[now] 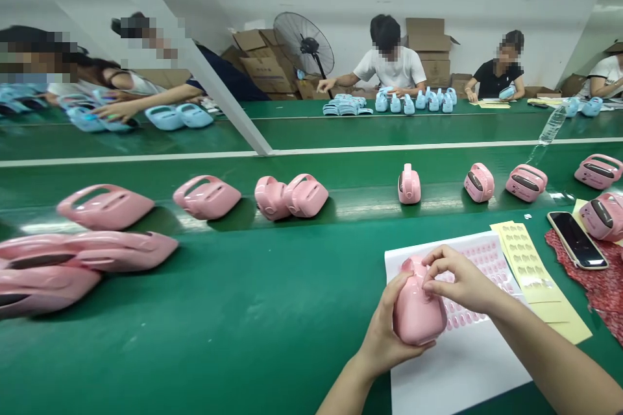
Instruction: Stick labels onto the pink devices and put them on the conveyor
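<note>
My left hand is wrapped round a glossy pink handled plastic device, gripping it by its side and underside. My right hand reaches in from the right, fingers bent and pinched together against the device's surface near its handle. Whatever lies between those fingertips is too small or hidden to make out. Under both hands lies a white sheet carrying rows of small pink stickers. Beside it on the right, yellow sticker sheets overlap one another.
More pink devices stand along the green belt, with a cluster at left. A phone and red cloth lie at right. Beyond a slanted white post, co-workers handle blue devices. A clear bottle stands at back right.
</note>
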Available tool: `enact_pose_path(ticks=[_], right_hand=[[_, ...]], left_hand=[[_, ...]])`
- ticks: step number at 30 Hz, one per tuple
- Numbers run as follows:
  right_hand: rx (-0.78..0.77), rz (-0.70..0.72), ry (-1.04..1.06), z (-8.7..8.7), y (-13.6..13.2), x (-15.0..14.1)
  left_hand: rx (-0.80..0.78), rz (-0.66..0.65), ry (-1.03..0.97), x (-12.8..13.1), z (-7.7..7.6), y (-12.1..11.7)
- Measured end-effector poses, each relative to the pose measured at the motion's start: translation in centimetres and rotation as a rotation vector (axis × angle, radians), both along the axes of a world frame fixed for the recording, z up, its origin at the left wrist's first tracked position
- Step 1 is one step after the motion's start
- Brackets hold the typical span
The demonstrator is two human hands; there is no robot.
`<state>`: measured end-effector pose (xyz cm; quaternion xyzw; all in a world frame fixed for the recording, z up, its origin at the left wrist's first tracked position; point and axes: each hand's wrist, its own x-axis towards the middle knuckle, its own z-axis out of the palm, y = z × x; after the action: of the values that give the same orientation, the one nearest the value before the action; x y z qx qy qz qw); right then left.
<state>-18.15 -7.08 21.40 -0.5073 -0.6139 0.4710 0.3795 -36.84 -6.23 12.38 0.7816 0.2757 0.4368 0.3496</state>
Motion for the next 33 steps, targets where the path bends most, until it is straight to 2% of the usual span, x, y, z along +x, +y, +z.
enact_pose_path(ticks=[3, 7, 12, 16, 22, 25, 28, 33], right_hand=[[0.023, -0.013, -0.040, -0.2, -0.3, 0.2], [0.071, -0.041, -0.042, -0.8, -0.6, 0.1], [0.152, -0.110, -0.018, -1.7, -1.1, -0.4], [0.247, -0.154, -0.054, -2.6, -1.6, -0.6], [0.604, -0.231, -0.289, -4.0, -2.3, -0.6], [0.704, -0.235, -0.391, -4.3, -2.7, -0.5], [0.746, -0.227, -0.447, -4.2, -2.9, -0.5], [0.809, -0.207, -0.504, -3.7, -3.1, -0.6]], left_hand=[[-0.021, -0.019, -0.084, 0.3, 0.2, 0.0], [-0.162, 0.007, -0.262, 0.6, 0.3, -0.3], [-0.306, 0.031, -0.376, 0.6, 0.5, -0.3], [-0.171, 0.011, -0.293, 0.6, 0.1, -0.3], [-0.020, -0.015, -0.223, 0.5, 0.2, -0.4], [-0.064, -0.005, -0.276, 0.5, 0.6, -0.5], [-0.154, 0.003, -0.345, 0.4, 0.9, -0.6], [-0.185, -0.019, -0.391, 0.3, 1.6, -0.7]])
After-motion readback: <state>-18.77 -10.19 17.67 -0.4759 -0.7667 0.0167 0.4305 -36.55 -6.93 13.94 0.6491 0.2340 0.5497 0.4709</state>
